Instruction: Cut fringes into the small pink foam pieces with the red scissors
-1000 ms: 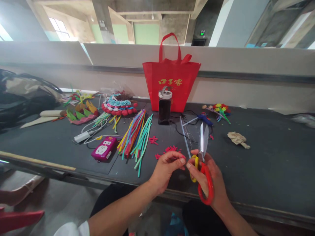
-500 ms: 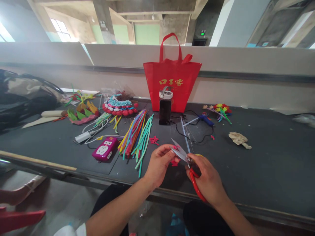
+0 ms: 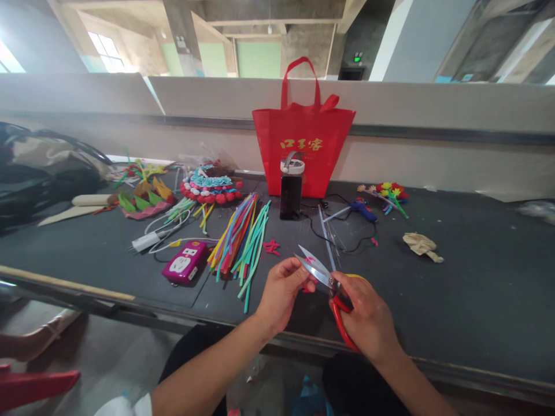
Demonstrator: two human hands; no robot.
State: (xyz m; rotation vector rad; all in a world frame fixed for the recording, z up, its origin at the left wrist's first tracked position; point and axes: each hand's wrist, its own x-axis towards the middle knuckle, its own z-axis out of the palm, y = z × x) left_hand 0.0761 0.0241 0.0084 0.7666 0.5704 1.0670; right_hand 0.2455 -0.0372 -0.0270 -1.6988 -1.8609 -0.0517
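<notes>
My right hand [image 3: 366, 309] is closed around the red handles of a pair of scissors [image 3: 318, 271], whose blades stand slightly apart and point left. My left hand [image 3: 281, 292] pinches a small pink-red piece [image 3: 310, 260] that shows between the blades; the fingers and blades partly hide it. Under my hands, a bit of red material is mostly covered on the black table [image 3: 455, 312]. Just beyond my left hand lies a small pile of red cut pieces [image 3: 272, 248]. A bundle of colourful fuzzy pipe cleaners [image 3: 236, 240] lies to the left.
A phone [image 3: 290, 197] leans on a bottle in front of a red bag [image 3: 303, 138]. A blue glue gun [image 3: 363, 211] with its cord and clear sticks lies right of it. A purple power socket [image 3: 185, 264] sits left; crumpled brown paper [image 3: 422, 247] lies right.
The scissor blades have shifted slightly left and closed a little over the pink-red piece. The red pieces beneath my hands are now more covered.
</notes>
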